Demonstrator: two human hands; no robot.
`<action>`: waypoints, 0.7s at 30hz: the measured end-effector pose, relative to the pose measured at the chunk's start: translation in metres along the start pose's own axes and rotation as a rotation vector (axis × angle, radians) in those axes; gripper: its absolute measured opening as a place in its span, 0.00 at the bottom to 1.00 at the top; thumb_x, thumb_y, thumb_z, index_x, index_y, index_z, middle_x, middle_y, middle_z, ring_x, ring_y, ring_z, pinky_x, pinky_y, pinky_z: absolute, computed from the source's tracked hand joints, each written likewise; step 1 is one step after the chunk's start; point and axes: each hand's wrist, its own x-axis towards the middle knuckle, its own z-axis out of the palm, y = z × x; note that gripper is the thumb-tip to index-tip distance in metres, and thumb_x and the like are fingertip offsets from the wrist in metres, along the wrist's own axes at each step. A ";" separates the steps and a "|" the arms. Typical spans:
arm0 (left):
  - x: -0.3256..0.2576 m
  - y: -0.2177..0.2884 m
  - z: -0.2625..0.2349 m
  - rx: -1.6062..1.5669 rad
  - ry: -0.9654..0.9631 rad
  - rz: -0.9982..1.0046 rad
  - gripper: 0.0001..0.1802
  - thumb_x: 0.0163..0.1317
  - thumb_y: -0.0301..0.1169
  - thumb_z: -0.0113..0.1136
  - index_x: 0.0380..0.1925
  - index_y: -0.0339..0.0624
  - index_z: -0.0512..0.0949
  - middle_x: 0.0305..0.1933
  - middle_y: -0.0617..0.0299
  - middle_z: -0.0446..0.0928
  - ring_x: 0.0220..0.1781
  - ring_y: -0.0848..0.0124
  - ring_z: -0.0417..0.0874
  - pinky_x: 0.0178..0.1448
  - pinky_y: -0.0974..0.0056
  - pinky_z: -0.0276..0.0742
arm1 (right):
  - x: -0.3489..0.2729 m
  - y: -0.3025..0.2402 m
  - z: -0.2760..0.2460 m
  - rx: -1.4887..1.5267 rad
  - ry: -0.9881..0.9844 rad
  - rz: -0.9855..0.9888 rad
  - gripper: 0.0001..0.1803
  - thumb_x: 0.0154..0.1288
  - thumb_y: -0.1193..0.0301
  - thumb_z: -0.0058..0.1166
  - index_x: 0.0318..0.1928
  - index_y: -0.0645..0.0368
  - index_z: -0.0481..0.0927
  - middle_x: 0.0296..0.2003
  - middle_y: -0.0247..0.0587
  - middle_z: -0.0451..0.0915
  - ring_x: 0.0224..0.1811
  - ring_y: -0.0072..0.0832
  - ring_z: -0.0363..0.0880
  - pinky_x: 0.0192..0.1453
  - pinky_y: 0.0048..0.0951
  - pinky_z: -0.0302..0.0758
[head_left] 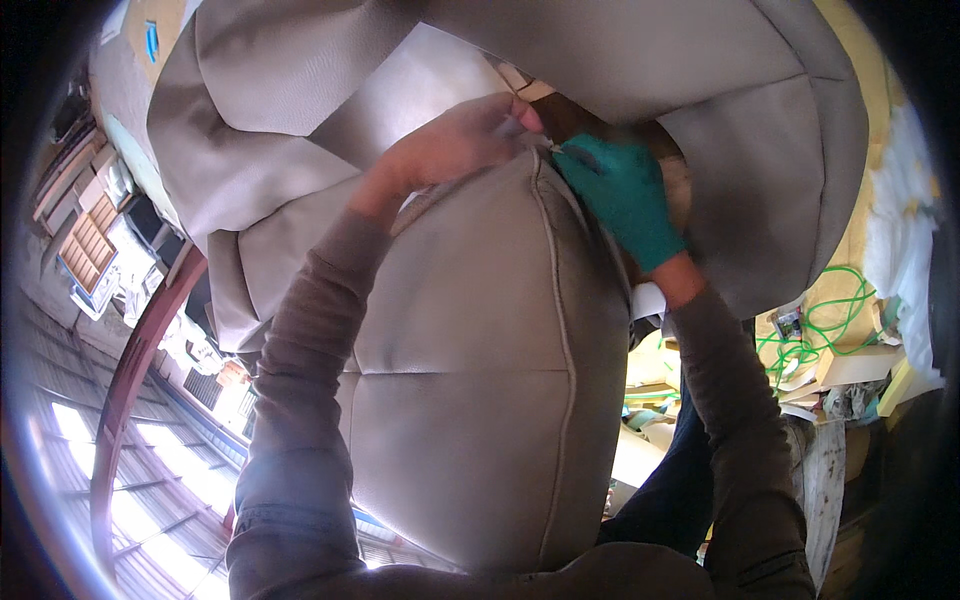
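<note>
A taupe leather-like upholstery cover (460, 300) bulges over a padded piece that reaches from my body up to the middle of the view. Raised piping (558, 290) runs along its right side to the far end. At that end my bare left hand (455, 148) pinches the cover's edge from the left. My right hand (625, 200), in a green glove, closes on the same edge from the right, its fingertips close to the left ones. Beyond my hands, more of the padded piece (580, 45) curves around an opening where a pale sheet (415, 95) and brown wood show.
To the right, green cord (840, 318) lies tangled among yellow foam or board scraps, near white wadding (900, 230). On the left a reddish-brown beam (140, 370) curves past a ribbed roof with bright panels. Stacked goods stand at the far left.
</note>
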 end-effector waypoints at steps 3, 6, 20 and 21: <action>-0.002 0.024 -0.001 -0.033 -0.080 -0.082 0.24 0.66 0.24 0.62 0.63 0.39 0.78 0.63 0.60 0.80 0.68 0.67 0.78 0.75 0.61 0.71 | -0.004 -0.029 -0.010 -0.100 0.095 0.025 0.09 0.76 0.63 0.63 0.42 0.54 0.86 0.29 0.49 0.83 0.29 0.47 0.84 0.33 0.45 0.76; -0.009 0.044 0.003 0.146 -0.103 -0.152 0.25 0.64 0.25 0.67 0.62 0.41 0.78 0.64 0.54 0.80 0.65 0.59 0.83 0.71 0.56 0.77 | -0.005 -0.043 -0.015 -0.124 0.159 -0.004 0.09 0.74 0.63 0.63 0.41 0.54 0.85 0.28 0.46 0.83 0.28 0.48 0.83 0.31 0.46 0.74; -0.017 0.061 0.030 0.709 0.135 -0.079 0.15 0.60 0.28 0.70 0.46 0.39 0.77 0.46 0.45 0.81 0.48 0.44 0.86 0.50 0.46 0.81 | -0.009 -0.052 -0.011 -0.094 0.111 -0.038 0.07 0.75 0.65 0.62 0.45 0.53 0.84 0.30 0.46 0.85 0.32 0.48 0.84 0.36 0.47 0.76; -0.017 0.060 0.031 0.658 0.136 -0.179 0.13 0.61 0.29 0.69 0.44 0.38 0.79 0.48 0.45 0.82 0.50 0.43 0.85 0.53 0.46 0.82 | -0.009 -0.054 -0.011 -0.089 0.107 -0.024 0.07 0.75 0.64 0.61 0.45 0.53 0.84 0.31 0.46 0.85 0.32 0.48 0.84 0.36 0.47 0.77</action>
